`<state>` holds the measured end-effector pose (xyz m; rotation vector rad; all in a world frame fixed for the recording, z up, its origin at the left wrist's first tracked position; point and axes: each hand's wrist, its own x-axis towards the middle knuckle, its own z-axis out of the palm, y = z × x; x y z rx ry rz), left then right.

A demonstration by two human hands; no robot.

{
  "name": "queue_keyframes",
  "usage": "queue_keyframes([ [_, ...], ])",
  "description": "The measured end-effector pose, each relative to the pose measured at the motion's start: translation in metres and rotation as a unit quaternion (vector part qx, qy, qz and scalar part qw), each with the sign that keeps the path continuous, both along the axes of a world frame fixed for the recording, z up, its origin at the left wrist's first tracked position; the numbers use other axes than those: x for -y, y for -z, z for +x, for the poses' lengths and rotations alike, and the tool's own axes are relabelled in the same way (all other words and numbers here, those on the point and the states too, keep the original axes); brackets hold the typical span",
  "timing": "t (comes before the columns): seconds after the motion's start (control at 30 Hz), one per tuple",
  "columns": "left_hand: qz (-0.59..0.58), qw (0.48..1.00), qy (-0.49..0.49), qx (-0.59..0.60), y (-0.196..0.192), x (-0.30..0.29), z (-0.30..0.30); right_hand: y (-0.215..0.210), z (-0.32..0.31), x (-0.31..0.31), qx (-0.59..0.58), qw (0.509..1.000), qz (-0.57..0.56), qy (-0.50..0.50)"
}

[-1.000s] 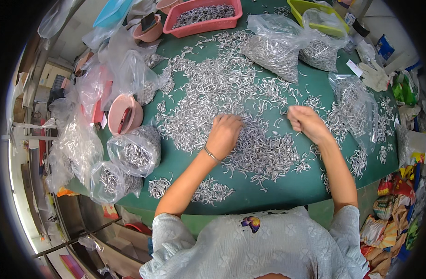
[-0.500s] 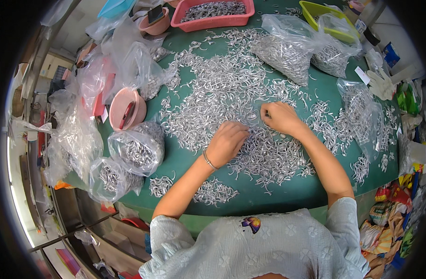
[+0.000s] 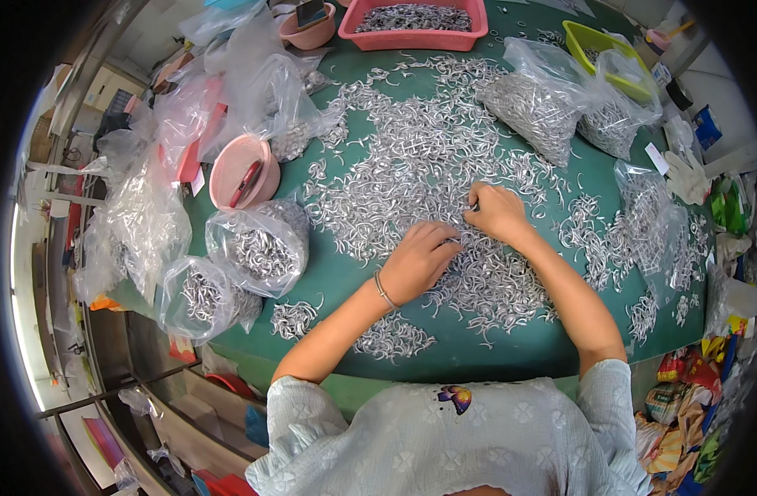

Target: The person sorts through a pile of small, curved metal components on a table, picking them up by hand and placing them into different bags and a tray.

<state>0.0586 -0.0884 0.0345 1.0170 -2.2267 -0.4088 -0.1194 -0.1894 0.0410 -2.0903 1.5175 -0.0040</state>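
Many small, curved, silvery metal pieces (image 3: 378,178) lie spread in a broad heap over the green table (image 3: 345,298). Over the near part of the heap is my left hand (image 3: 421,260), its fingers bent together and tips down among the pieces. A bracelet circles that wrist. Just to its right and slightly farther off, my right hand (image 3: 497,215) is curled, with thumb and forefinger drawn close together. Whatever either hand pinches is too small or hidden to make out. A small separate pile of pieces (image 3: 393,337) lies beside my left forearm.
Open plastic bags of pieces (image 3: 267,252) stand at the left beside a pink bowl (image 3: 259,182) holding a red tool. A pink tray (image 3: 416,40) and a yellow-green basket (image 3: 614,62) sit at the back. Filled clear bags (image 3: 531,107) lie far right, near a white glove (image 3: 686,178).
The view has shifted a little, moving the table's things rightward. My right hand has come left over the heap, closer to my left hand, and its fingers have turned downward.
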Motion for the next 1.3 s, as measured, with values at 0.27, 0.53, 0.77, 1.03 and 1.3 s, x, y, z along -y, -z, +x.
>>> queue_keyframes([
  [0.27, 0.009, 0.999, -0.029, -0.017, -0.007, -0.01, 0.008, 0.012, 0.007, -0.004, 0.016, 0.997, -0.068, 0.032],
  [0.53, 0.026, 0.998, -0.042, -0.035, -0.005, -0.016, 0.018, 0.011, -0.015, 0.0, 0.086, 0.99, -0.105, 0.028],
  [0.77, 0.026, 0.998, -0.055, -0.034, -0.005, -0.018, 0.023, 0.007, -0.017, -0.001, 0.074, 0.99, -0.114, 0.04],
  [1.03, 0.036, 0.997, -0.056, -0.033, -0.008, -0.017, 0.022, 0.015, -0.02, -0.002, 0.073, 0.984, -0.165, 0.006],
  [1.3, 0.046, 0.996, -0.069, -0.04, -0.006, -0.016, 0.023, -0.003, -0.028, 0.01, 0.06, 0.989, -0.134, 0.016],
])
